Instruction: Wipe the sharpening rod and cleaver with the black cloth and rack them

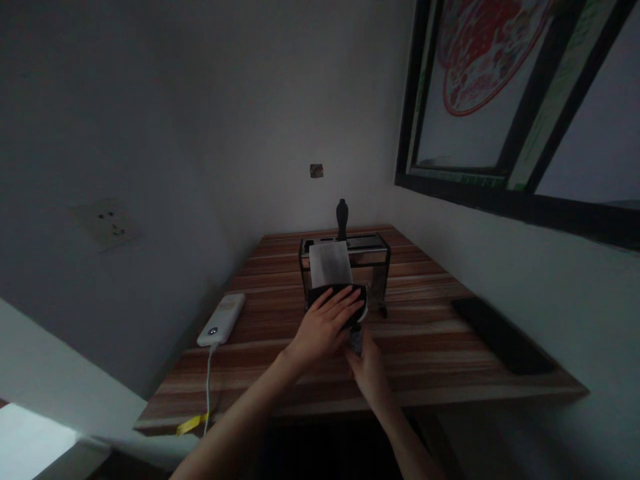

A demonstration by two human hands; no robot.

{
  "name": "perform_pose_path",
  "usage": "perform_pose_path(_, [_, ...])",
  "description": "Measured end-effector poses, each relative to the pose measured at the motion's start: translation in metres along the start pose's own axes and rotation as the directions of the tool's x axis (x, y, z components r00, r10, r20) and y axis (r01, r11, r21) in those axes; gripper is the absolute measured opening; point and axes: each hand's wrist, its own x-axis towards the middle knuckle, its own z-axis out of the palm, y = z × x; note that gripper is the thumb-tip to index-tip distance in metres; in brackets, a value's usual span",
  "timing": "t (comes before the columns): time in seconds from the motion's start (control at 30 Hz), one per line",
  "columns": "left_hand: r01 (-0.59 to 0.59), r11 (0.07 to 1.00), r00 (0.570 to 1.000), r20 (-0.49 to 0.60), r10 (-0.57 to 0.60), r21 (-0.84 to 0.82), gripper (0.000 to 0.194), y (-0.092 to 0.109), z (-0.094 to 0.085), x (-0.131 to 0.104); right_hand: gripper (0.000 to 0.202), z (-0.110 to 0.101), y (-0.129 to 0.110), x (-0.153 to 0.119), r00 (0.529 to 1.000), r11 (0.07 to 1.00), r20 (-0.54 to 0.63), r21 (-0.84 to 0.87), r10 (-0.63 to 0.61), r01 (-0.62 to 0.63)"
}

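Observation:
My left hand [327, 323] lies with outstretched fingers on a black object [361, 313] near the middle of the table. A pale grey sheet or panel [331, 265] stands up behind that object, against a dark metal-framed stand [373, 257]. My right hand [366, 363] is just below and to the right, its fingers around a small grey piece [356, 339] under the black object. What this piece is remains too dark to tell. A dark bottle-shaped item [342, 219] rises at the back of the stand.
On the wood-grain table [420, 347], a white power bank [223, 320] with a white cable [208, 383] lies left, above yellow tape [192, 424]. A black flat object [501, 335] lies right. Walls border the left, back and right; a framed picture [470, 127] hangs right.

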Motion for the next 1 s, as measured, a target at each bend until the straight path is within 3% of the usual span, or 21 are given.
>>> perform_pose_path(0.6, [0.035,0.998,0.988,-0.149,-0.027,0.054,0.04,-0.056,-0.035,0.06,0.031,0.001,0.003,-0.001,0.999,0.997,0.002,-0.063,0.043,-0.043])
perform_pose_path(1.0, [0.077,0.994,0.981,-0.182,-0.062,0.077,0.042,-0.049,-0.031,0.059,0.032,0.001,0.002,0.0,0.999,0.998,-0.005,-0.045,0.041,-0.041])
